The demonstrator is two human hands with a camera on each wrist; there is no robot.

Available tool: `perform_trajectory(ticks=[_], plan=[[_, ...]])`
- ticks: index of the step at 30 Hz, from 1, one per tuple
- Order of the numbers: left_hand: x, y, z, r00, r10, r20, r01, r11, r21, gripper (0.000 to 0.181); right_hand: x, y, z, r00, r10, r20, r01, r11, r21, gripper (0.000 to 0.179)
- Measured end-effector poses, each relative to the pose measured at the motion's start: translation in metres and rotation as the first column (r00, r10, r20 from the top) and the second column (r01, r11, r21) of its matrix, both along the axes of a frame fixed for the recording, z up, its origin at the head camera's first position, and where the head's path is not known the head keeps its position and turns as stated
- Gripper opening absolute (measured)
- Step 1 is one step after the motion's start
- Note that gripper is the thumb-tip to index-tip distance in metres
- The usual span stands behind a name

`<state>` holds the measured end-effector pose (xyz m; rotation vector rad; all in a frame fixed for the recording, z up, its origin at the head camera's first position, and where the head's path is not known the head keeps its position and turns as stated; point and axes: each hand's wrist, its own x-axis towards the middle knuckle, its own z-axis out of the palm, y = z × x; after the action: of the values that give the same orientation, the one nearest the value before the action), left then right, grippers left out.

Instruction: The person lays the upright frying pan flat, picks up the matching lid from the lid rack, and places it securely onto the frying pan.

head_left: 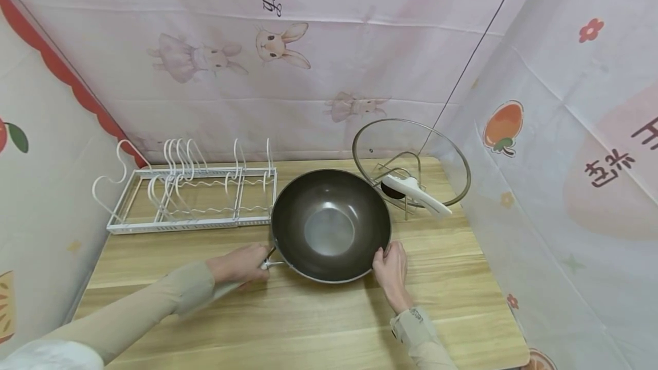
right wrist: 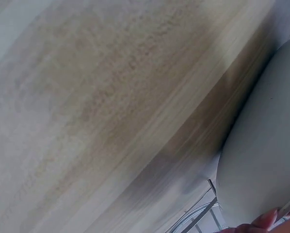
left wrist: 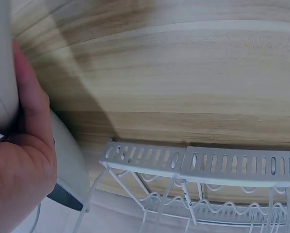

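Note:
A wok (head_left: pixel 329 233) with a dark inside and pale outer wall is at the middle of the wooden table, its handle pointing toward the lower left. My left hand (head_left: pixel 241 264) grips the handle (left wrist: pixel 0 73), with fingers wrapped round it in the left wrist view. At the wok's near right rim, my right hand (head_left: pixel 392 270) pinches the edge, thumb on the inner side. The right wrist view shows those fingertips (right wrist: pixel 266 219) at the rim, below the wok's pale outer wall (right wrist: pixel 266 136). Most of the right hand is outside that view.
A white wire dish rack (head_left: pixel 175 224) stands at the back left, its right end close by the wok. Behind the wok to the right, a glass lid (head_left: pixel 462 187) with a white handle leans upright on a wire stand (head_left: pixel 406 210). Printed cloth walls (head_left: pixel 329 56) enclose the table (head_left: pixel 308 324).

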<state>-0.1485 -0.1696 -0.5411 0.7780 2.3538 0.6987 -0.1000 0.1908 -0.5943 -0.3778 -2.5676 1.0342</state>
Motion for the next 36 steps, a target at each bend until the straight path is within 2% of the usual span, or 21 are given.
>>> perform_trajectory(ticks=[10, 13, 17, 22, 26, 28, 32, 36], plan=[[0.001, 0.0, 0.007, 0.999, 0.015, 0.048, -0.013, 1.0, -0.027, 0.012, 0.003, 0.002, 0.005, 0.993, 0.038, 0.11, -0.041, 0.999, 0.029, 0.022], [0.001, 0.001, 0.01, 0.993, 0.038, 0.114, -0.035, 0.999, -0.026, 0.015, 0.004, 0.004, 0.008, 0.989, 0.054, 0.14, -0.061, 0.997, 0.043, 0.022], [-0.001, 0.001, 0.014, 0.979, 0.063, 0.193, -0.062, 0.998, -0.01, 0.027, 0.005, 0.007, 0.012, 0.988, 0.081, 0.134, -0.092, 0.992, 0.081, 0.026], [-0.005, 0.001, 0.014, 0.97, 0.09, 0.226, -0.085, 0.996, -0.031, 0.023, 0.006, 0.011, 0.018, 0.983, 0.119, 0.142, -0.139, 0.98, 0.142, 0.029], [-0.008, 0.002, 0.017, 0.974, 0.1, 0.202, -0.08, 0.992, -0.102, 0.019, 0.007, 0.014, 0.026, 0.967, 0.149, 0.206, -0.188, 0.964, 0.189, 0.028], [-0.009, 0.001, 0.021, 0.982, 0.08, 0.171, -0.057, 0.989, -0.138, 0.02, 0.007, 0.016, 0.031, 0.954, 0.164, 0.25, -0.218, 0.954, 0.207, 0.029], [-0.012, 0.0, 0.032, 0.993, 0.034, 0.11, -0.012, 0.981, -0.193, 0.024, 0.006, 0.02, 0.045, 0.914, 0.195, 0.355, -0.281, 0.937, 0.209, 0.041], [-0.016, -0.002, 0.042, 0.998, -0.019, 0.066, 0.033, 0.976, -0.217, 0.028, 0.006, 0.022, 0.061, 0.877, 0.222, 0.426, -0.316, 0.934, 0.165, 0.049]])
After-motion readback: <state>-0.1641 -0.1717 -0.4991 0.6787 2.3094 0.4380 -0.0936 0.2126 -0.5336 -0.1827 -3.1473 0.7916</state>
